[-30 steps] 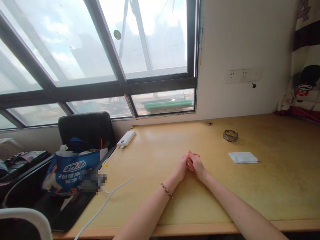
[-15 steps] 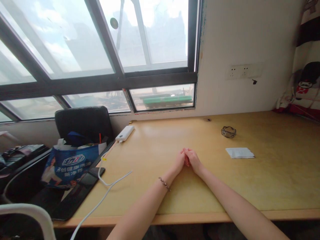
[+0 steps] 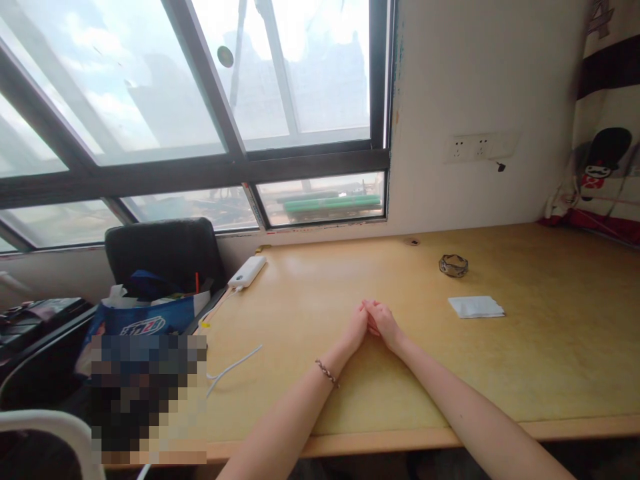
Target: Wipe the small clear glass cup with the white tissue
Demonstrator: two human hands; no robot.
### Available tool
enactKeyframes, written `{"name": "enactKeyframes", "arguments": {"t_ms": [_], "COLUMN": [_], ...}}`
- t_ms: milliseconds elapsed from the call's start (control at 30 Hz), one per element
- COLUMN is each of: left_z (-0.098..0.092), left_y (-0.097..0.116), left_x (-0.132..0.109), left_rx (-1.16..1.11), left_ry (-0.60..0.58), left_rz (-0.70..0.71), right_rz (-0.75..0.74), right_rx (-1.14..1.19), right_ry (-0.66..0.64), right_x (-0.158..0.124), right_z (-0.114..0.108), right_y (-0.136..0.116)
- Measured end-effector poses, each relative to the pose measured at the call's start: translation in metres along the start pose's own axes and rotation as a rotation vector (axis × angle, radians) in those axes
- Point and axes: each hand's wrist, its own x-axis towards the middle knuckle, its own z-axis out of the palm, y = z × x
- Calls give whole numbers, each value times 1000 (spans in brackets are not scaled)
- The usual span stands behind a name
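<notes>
Only the view has shifted slightly; left hand (image 3: 355, 327) and right hand (image 3: 385, 323) stay clasped.
Both are closed together; on the worktop (image 3: 300, 293), folded white paper (image 3: 475, 307) lies apart, to the right hand's right, with a dark openwork band (image 3: 454, 270) beyond it.

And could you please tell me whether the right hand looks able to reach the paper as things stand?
Probably yes: nothing visible stands between the right hand and the paper on the table, though it would likely have to unclasp from the left hand first.
</notes>
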Motion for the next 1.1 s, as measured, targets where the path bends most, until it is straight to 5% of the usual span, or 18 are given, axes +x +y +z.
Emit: {"name": "enactKeyframes", "arguments": {"t_ms": [333, 533, 1100], "left_z": [-3, -5, -1], "left_y": [-2, 1, 8], "left_x": [0, -8, -7], "left_rx": [18, 226, 306], "left_ry": [-50, 173, 207], "left_rz": [-9, 244, 236], "right_rz": [-100, -325, -227], "right_rx": [-353, -667, -775], "right_ry": [99, 295, 291], "right_x": [1, -8, 1], "right_z": [-2, 0, -9], "right_y": [11, 7, 16]}}
